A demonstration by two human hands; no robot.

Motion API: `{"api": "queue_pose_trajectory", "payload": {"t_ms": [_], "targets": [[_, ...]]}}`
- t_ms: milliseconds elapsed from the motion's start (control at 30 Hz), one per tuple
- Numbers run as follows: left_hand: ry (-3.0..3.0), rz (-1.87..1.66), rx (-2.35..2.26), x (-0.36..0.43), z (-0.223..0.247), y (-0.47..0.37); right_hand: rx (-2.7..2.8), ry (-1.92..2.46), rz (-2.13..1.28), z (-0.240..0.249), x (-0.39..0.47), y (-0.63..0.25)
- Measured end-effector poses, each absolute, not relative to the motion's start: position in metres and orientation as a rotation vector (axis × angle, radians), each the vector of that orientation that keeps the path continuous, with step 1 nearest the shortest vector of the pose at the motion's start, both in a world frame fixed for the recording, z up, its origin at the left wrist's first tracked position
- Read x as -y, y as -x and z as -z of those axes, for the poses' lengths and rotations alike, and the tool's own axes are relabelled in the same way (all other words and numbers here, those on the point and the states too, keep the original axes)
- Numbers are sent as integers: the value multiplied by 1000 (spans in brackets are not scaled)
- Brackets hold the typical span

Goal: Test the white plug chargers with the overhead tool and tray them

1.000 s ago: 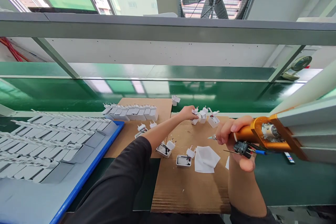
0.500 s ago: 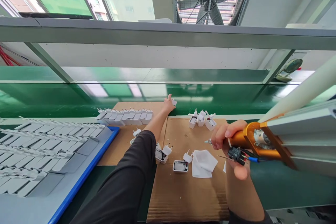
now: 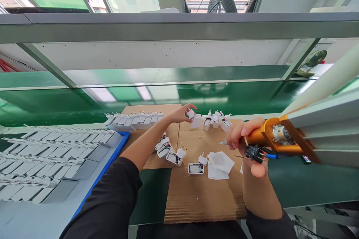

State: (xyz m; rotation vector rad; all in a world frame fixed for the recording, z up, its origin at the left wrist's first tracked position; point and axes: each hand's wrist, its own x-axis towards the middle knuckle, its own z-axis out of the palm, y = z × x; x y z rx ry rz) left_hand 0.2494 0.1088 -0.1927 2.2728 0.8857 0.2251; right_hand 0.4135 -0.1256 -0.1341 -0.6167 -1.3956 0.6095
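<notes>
My left hand [image 3: 183, 113] reaches to the back of the cardboard, its fingers closed around a small white plug piece [image 3: 190, 113]. Touching that is a white case [image 3: 196, 121], just left of several open white cases with plugs [image 3: 215, 120]. In my right hand [image 3: 248, 142] is an orange metal hand tool [image 3: 254, 137] with a pointed tip aimed left. A small black switch [image 3: 251, 152] with wires is fixed to its side. Nearer to me lie an open white case [image 3: 195, 168] with a plug at its corner and a white cloth [image 3: 221, 165].
At left, a blue-edged tray [image 3: 95, 179] bears rows of white cases [image 3: 47, 157]. Another row of white cases [image 3: 134, 120] stands behind it. More open cases [image 3: 168, 149] lie on the cardboard [image 3: 204, 201] beneath my left forearm. A metal shelf rail [image 3: 179, 30] crosses above.
My left hand has moved right and a little nearer, bringing the white case beside the group at the back. My right hand keeps its grip on the tool. The view has tilted slightly down.
</notes>
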Motion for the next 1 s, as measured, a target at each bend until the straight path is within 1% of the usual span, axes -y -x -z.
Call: {"api": "queue_pose_trajectory", "payload": {"t_ms": [133,200,267,400,500,600,767,867,1000], "targets": [[-2271,-33,-372,-66,197,-255,1400,458,-513,133,126,-407],[-2321,-1,-244,-55,202,-263,1406,420,-489,130,128,-404],[-2403,-13,-212,-49,205,-268,1413,406,-482,128,130,-402],[-2597,-125,-417,-36,205,-260,1419,402,-487,127,130,-402],[-2652,-232,-865,-7,199,-247,1423,402,-467,128,128,-402],[-2643,-199,-1271,28,192,-242,1430,423,-458,127,128,-401],[-2726,-62,-1356,59,194,-256,1417,423,-443,124,129,-399],[-2715,66,-1384,62,202,-268,1423,388,-457,123,129,-400],[-2650,92,-1426,61,208,-281,1442,360,-451,123,128,-399]]}}
